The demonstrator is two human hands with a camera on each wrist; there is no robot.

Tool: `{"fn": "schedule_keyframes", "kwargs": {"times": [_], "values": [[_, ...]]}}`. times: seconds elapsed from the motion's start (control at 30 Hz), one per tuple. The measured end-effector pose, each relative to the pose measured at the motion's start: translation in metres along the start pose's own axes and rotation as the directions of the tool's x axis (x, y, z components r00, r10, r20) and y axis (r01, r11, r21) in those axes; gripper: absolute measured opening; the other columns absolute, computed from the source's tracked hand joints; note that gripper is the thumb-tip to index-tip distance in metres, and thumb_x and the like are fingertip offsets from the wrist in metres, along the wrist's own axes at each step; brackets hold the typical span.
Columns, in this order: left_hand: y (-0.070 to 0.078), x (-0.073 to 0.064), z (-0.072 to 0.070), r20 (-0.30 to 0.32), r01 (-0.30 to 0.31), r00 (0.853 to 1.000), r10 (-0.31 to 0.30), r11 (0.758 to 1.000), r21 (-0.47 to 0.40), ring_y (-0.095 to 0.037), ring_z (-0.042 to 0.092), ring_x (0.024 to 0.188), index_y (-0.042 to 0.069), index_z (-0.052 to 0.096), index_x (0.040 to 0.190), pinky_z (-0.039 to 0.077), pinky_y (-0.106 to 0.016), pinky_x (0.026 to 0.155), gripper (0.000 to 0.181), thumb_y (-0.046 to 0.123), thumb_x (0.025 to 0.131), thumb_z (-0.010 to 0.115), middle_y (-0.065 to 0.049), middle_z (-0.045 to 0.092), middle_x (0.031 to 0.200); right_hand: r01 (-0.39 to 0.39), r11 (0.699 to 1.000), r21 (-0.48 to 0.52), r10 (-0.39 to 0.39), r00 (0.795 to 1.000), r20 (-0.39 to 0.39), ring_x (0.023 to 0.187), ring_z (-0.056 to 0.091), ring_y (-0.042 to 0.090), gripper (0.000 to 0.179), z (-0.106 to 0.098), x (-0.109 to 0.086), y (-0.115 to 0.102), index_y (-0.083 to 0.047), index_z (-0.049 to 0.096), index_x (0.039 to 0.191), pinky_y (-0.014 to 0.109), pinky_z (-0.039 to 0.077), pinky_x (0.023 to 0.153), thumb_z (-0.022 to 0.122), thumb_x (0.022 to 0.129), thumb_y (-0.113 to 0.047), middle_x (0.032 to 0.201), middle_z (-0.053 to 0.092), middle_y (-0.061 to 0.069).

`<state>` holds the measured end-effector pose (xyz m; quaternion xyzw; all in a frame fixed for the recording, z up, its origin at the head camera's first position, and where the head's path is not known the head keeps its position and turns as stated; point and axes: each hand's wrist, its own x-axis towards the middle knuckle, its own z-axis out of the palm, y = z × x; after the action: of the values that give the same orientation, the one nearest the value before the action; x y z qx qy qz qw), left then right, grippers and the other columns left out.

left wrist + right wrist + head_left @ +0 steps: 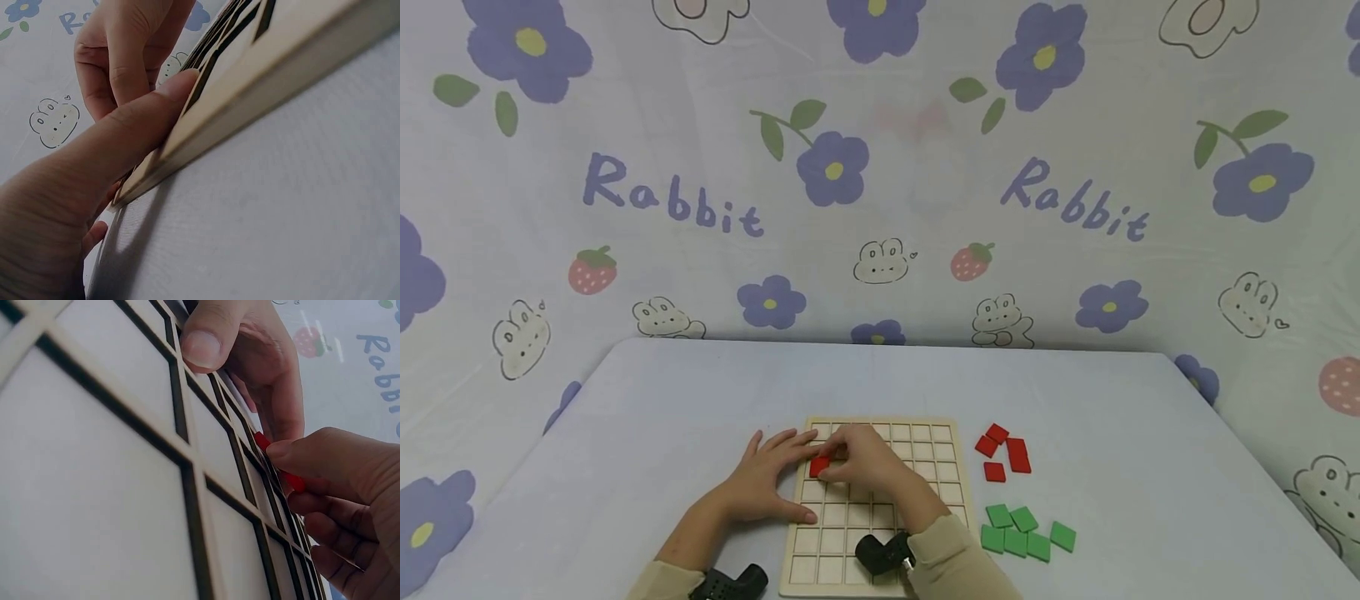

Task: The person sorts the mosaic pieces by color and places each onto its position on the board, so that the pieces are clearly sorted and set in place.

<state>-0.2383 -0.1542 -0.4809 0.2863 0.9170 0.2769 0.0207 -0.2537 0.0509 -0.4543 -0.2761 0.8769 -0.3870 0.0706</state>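
Just left of lower centre in the head view, the right hand [868, 462] pinches a red tile [818, 468] between thumb and fingers, at the left column of a gridded board [833, 542]; whether the tile lies flat in its cell I cannot tell. The left hand [762, 483] spreads along the board's left edge, fingers extended and grasping nothing, its thumb resting on the board. Black devices [880, 554] sit at both wrists, by beige sleeves [966, 562]. Right of the board, more red tiles [994, 472] lie loosely grouped; lower in the frame are green tiles [1016, 542], one slightly apart at the right. All this is on a white table [1112, 450]. Across the upper half hangs a cloth [925, 292] printed with purple flowers, strawberries and "Rabbit".
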Motion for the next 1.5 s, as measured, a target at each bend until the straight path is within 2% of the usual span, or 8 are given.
{"fn": "schedule_keyframes", "kwargs": {"times": [0.17, 1.03, 1.27, 1.5], "values": [[0.0, 0.0, 0.0, -0.002, -0.001, 1.0, 0.001, 1.0, 0.0, -0.035, 0.025, 0.14, 0.022, 0.049, 0.136, 0.0, -0.068, 0.108, 0.089, 0.06, 0.061, 0.076, -0.001, 0.037, 0.149, 0.001, 1.0, -0.02, -0.001, 1.0, -0.004, 0.078, 0.059, 0.008, 0.021, 0.001, 0.001, 0.0, -0.003, 0.072, 0.097, 0.017, 0.049, 0.069, 0.074, 0.077, -0.011, 0.09, 0.067, 0.004], [-0.003, 0.0, 0.001, -0.006, 0.0, 1.0, 0.0, 1.0, 0.011, -0.033, 0.024, 0.14, 0.022, 0.048, 0.137, 0.0, -0.066, 0.109, 0.09, 0.061, 0.06, 0.076, 0.001, 0.037, 0.149, -0.041, 0.999, -0.035, 0.041, 0.999, 0.005, 0.084, 0.061, 0.011, 0.025, 0.005, 0.004, -0.004, -0.005, 0.072, 0.097, 0.021, 0.05, 0.073, 0.077, 0.076, -0.016, 0.092, 0.067, 0.003], [-0.002, 0.0, 0.001, 0.001, 0.0, 1.0, 0.0, 1.0, 0.005, -0.033, 0.023, 0.141, 0.025, 0.047, 0.137, -0.002, -0.066, 0.109, 0.09, 0.062, 0.061, 0.076, 0.0, 0.035, 0.15, -0.034, 0.999, -0.041, 0.033, 0.999, -0.008, 0.085, 0.061, 0.013, 0.026, -0.005, -0.004, -0.001, -0.005, 0.072, 0.1, 0.023, 0.051, 0.073, 0.076, 0.077, -0.018, 0.096, 0.067, 0.004], [-0.001, 0.001, 0.001, 0.006, -0.001, 1.0, 0.0, 1.0, 0.007, -0.034, 0.023, 0.141, 0.023, 0.048, 0.137, -0.002, -0.067, 0.109, 0.09, 0.062, 0.061, 0.076, -0.001, 0.035, 0.15, -0.035, 0.999, -0.015, 0.035, 0.999, -0.021, 0.084, 0.059, 0.015, 0.024, -0.02, -0.015, 0.005, -0.004, 0.071, 0.099, 0.023, 0.05, 0.07, 0.075, 0.078, -0.017, 0.093, 0.064, 0.004]]}}
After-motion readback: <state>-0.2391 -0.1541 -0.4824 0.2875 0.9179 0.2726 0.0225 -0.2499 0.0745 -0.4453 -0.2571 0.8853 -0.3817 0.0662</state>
